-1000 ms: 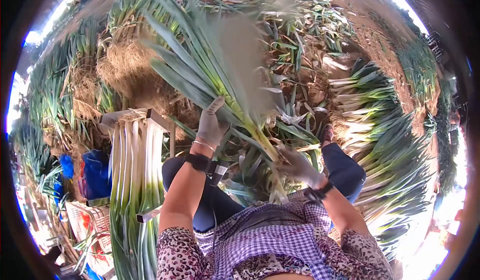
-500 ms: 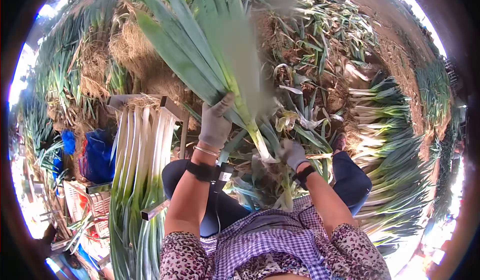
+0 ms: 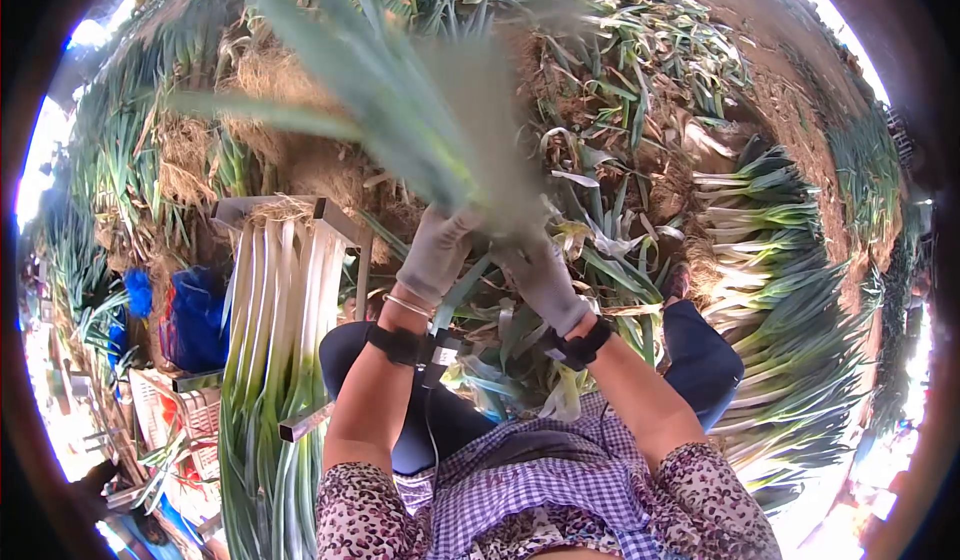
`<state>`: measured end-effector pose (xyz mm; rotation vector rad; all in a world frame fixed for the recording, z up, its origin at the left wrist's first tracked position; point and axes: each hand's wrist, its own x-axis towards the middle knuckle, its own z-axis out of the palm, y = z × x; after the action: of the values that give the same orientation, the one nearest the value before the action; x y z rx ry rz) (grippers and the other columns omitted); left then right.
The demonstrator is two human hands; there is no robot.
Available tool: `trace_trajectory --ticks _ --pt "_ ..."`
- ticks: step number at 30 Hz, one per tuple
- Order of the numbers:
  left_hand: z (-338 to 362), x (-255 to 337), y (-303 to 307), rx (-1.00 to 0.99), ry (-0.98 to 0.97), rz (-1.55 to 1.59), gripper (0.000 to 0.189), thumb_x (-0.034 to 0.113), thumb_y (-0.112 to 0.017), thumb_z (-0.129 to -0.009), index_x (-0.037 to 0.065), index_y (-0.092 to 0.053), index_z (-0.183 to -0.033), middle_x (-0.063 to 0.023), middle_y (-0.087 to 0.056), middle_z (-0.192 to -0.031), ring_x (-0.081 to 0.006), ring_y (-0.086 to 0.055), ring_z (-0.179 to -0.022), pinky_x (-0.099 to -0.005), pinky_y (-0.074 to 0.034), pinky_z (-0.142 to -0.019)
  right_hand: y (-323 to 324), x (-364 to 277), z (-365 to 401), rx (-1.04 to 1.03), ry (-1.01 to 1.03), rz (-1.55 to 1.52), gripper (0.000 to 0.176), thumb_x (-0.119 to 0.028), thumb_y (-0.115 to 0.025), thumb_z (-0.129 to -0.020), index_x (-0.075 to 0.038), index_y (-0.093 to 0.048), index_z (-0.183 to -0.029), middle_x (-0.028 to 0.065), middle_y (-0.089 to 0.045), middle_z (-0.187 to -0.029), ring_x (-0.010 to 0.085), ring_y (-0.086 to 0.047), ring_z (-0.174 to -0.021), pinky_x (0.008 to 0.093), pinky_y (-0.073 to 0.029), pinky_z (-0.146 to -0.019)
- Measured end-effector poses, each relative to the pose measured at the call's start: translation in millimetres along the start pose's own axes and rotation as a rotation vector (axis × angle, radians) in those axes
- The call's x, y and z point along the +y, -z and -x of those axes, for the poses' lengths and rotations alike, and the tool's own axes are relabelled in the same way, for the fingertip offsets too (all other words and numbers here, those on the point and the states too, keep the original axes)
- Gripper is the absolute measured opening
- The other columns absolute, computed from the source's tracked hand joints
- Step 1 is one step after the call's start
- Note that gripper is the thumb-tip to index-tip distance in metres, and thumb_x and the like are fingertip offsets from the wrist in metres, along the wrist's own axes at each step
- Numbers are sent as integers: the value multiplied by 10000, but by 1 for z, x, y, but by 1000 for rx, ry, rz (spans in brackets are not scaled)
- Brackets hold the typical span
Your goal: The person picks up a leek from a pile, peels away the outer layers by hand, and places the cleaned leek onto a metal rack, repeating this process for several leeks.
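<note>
My left hand (image 3: 438, 255), in a thin, pale fabric glove, has its fingers bent round the leek (image 3: 418, 135), the thumb laid up along it. My right hand (image 3: 538, 275), gloved alike and smudged with dirt, is at the lower part of the leek, just beside the left; a grey-brown blur covers its fingertips, so I cannot tell whether they pinch or merely touch.

The leek slants up and leftward from my hands, its flat, strap-shaped, blue-green leaves fanning out and smeared by motion, one leaf sticking out sideways. Its lower end is hidden by the blur and my hands.

Near my left forearm, long smooth leeks in a rack (image 3: 275, 310) lie side by side, white shafts turning green, with stringy, straw-coloured roots at the top against the hard, square-edged metal frame (image 3: 342, 222). Past them are a crumpled blue bag (image 3: 197, 320) and a pale latticed basket (image 3: 200, 415). Beyond my hands, limp, curled leaf scraps (image 3: 625, 90) cover brown soil. To my right, a row of leeks (image 3: 770, 310) spreads its leaves outward. My checked cloth apron (image 3: 530, 475) drapes below my hands.
</note>
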<state>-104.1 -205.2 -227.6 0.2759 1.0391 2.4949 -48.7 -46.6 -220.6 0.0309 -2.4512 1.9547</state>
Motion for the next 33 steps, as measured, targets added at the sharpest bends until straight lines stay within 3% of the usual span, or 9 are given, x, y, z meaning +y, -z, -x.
trace_trajectory --ticks 7,13,15,19,22,24,26,29,33 --pt "-2 8 -3 196 48 79 402 30 -671 -823 10 -579 -1214 -80 -658 -1072 -229 -645 -996 -356 -535 -873 2 4 -18 -217 -152 -668 558 1 -726 -757 29 -525 -1276 81 -640 -1105 128 -603 -962 260 -479 -869" --pt "-7 12 9 285 -11 -21 399 19 -650 -824 -43 -559 -1208 -139 -655 -1051 -283 -668 -934 -389 -543 -884 -19 -15 21 97 -121 -59 485 -9 -718 -771 22 -565 -1231 45 -655 -1048 118 -604 -936 271 -493 -810" --pt "-14 21 20 313 -122 -93 427 19 -656 -814 -67 -542 -1216 -174 -654 -1035 -334 -679 -888 -443 -541 -898 -12 7 58 109 -339 -169 411 -79 -743 -780 23 -612 -1157 48 -661 -1019 117 -608 -896 274 -497 -771" --pt "-2 40 16 273 -101 70 451 28 -664 -815 -60 -527 -1235 -186 -645 -1093 -358 -667 -933 -463 -526 -919 68 70 120 -276 -652 60 442 -192 -766 -796 21 -620 -1155 77 -668 -971 165 -628 -937 284 -509 -811" --pt "-2 29 18 195 -120 57 431 37 -653 -838 -46 -529 -1243 -181 -635 -1138 -339 -655 -983 -455 -527 -911 87 102 115 -30 -136 804 608 -219 -795 -773 25 -546 -1271 169 -641 -1105 253 -628 -1045 344 -516 -867" --pt "2 32 5 221 -86 112 441 -19 -637 -831 -40 -520 -1255 -157 -636 -1118 -307 -653 -974 -417 -542 -868 58 16 78 29 -278 298 715 -235 -821 -737 2 -496 -1329 242 -547 -1258 334 -601 -1108 411 -504 -911" --pt "0 30 -1 236 -79 86 446 -23 -627 -839 -32 -513 -1270 -147 -639 -1121 -291 -648 -991 -399 -535 -876 22 -9 48 51 29 327 683 -222 -818 -740 -28 -501 -1313 237 -468 -1344 345 -598 -1086 420 -499 -914" --pt "-1 20 4 172 -86 -78 484 81 -617 -887 -29 -471 -1335 -158 -614 -1219 -296 -607 -1113 -394 -473 -986 -19 -13 11 163 275 570 548 -192 -794 -767 -13 -544 -1220 177 -583 -1185 294 -626 -976 359 -517 -847" --pt "2 41 -14 -235 -171 104 594 203 -601 -926 -37 -372 -1420 -157 -526 -1345 -281 -493 -1283 -412 -393 -1071 -12 -10 -9 -8 254 -47 392 -165 -740 -846 8 -573 -1154 73 -651 -1002 206 -639 -867 298 -512 -792"
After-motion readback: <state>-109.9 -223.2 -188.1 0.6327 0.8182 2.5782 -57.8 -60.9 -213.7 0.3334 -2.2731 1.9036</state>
